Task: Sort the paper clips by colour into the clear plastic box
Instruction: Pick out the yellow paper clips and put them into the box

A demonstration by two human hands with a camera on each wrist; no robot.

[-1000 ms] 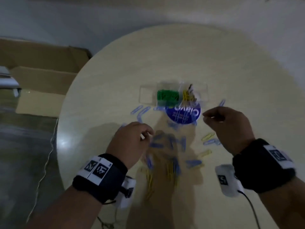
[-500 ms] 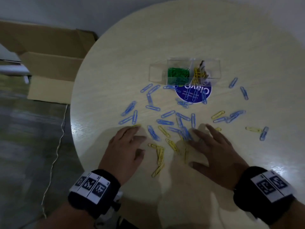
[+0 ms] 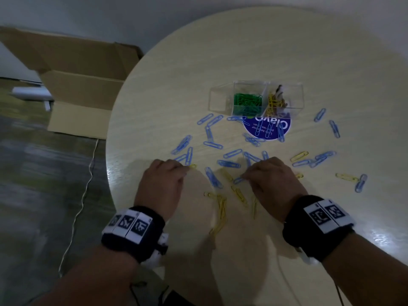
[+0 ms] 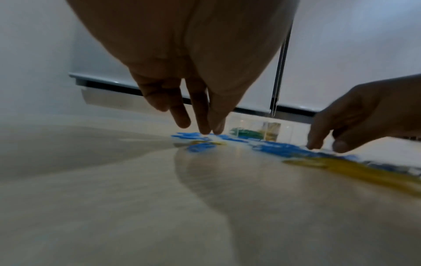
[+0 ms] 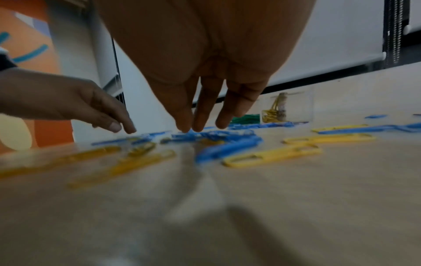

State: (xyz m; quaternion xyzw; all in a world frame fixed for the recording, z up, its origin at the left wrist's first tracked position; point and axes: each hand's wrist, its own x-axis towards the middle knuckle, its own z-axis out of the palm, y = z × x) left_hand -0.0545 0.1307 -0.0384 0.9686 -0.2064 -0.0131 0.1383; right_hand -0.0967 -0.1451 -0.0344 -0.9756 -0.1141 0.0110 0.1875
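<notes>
Because the paper clips lie flat, thin and light on the slick counter, we judge they slide easily and are best nipped by a raised loop. Our left hand fingers and right hand fingers point down, close together, tips among clips; whether either pinches one, we cannot tell. Beyond both fingertips stands the clear plastic box, its contents partly blurred.

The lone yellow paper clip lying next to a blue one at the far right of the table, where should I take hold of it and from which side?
Pinch the yellow paper clip across its two long sides near the middle, coming straight down from above. It lies flat on the table, so a side approach gets no grip. Its right end sits near the blue paper clip; favour the freer left half.
</notes>
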